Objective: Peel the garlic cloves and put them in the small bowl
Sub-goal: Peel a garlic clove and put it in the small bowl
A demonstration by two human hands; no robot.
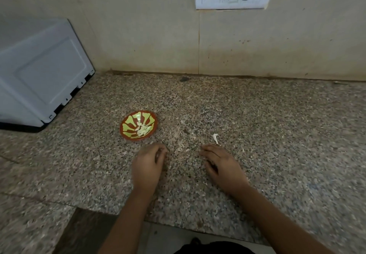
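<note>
Head view, granite counter (pixel 277 127), small bowl (pixel 128 124), tiled wall (pixel 138 35)

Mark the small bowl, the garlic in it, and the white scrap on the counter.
small bowl (pixel 127 127): head view, bare left inner wall
garlic (pixel 143 130): head view, middle of pile
white scrap (pixel 215 137): head view, its middle

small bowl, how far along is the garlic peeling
Done: peeled garlic pieces lie in the small bowl. In hand: nothing visible; the right hand rests flat on the counter, the left hand is curled and could hide something. Left: one white scrap, clove or skin, just past the right hand.
</note>
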